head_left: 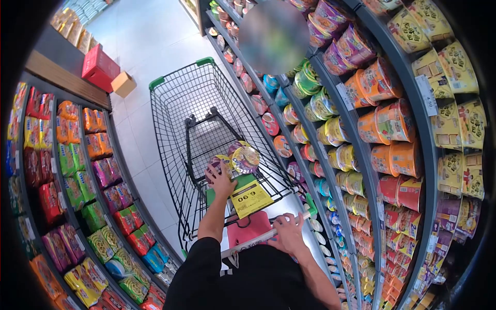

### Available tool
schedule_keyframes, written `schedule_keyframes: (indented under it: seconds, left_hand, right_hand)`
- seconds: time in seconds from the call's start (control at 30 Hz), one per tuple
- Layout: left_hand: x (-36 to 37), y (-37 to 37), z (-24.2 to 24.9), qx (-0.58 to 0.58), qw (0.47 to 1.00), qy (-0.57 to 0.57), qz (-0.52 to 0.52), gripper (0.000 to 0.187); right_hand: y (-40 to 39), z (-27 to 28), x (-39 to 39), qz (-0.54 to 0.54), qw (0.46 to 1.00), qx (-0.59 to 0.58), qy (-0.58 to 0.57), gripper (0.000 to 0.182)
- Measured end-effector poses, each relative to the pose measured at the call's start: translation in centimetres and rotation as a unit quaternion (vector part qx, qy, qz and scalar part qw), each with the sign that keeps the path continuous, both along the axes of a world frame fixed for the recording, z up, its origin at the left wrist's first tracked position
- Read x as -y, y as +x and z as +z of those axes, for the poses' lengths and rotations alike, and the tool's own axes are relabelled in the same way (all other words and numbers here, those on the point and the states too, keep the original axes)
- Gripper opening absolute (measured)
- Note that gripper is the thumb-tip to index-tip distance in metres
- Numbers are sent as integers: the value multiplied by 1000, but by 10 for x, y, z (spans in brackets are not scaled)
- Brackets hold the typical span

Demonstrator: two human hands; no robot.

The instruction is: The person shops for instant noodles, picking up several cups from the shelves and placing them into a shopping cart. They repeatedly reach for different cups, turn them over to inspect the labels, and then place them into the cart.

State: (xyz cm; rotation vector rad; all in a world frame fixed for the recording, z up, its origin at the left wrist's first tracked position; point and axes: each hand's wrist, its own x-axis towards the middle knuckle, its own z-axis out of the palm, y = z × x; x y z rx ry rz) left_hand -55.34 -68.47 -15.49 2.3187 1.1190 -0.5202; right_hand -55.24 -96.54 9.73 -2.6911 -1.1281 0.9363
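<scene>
My left hand (222, 180) reaches into the child-seat end of the shopping cart (200, 63), its fingers closed on a purple instant noodle cup (219, 162). Right beside that cup sits another noodle cup (245, 159) with a patterned round lid. My right hand (289, 232) is wrapped around the cart handle (258, 238). Between my arms, a yellow price card (251, 199) reading 6.90, upside down from here, hangs at the seat, with a green panel behind it. The main wire basket of the cart shows bare mesh.
Shelves of instant noodle cups and tubs (385, 121) rise close on the right. Bagged noodle packs (77, 155) line shelves on the left. A red box (100, 68) and a small cardboard box (123, 84) stand on the floor ahead left. A blurred round patch hides part of the right shelves.
</scene>
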Motion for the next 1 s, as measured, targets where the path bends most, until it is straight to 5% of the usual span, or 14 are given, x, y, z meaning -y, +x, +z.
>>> schedule_keyframes:
  seconds: [0.23,0.5,0.6,0.7,0.77,0.93,1.0]
  left_hand:
    - [-2,7,-18,-17,996,86,-12,123]
    - [-49,9,30,45,988,-51,135,123]
    - [-66,-16,34,106,986,-60,116,122]
    - [-66,-26,103,179,947,-222,150,115]
    - [-55,-20,175,227,866,-404,187,104]
    - [-26,20,255,255,834,-459,-172,104]
    - [3,50,299,228,791,-495,-278,106]
  right_hand:
    - [-3,2,-2,-37,999,14,26,63]
    - [-3,-1,4,-33,999,4,27,64]
    - [-1,2,7,-33,998,-21,45,66]
    - [4,15,5,-68,990,-56,111,71]
    - [8,22,5,-150,966,-87,190,78]
    - [14,62,6,-422,791,-144,418,100]
    - [17,78,19,-409,797,-130,424,109]
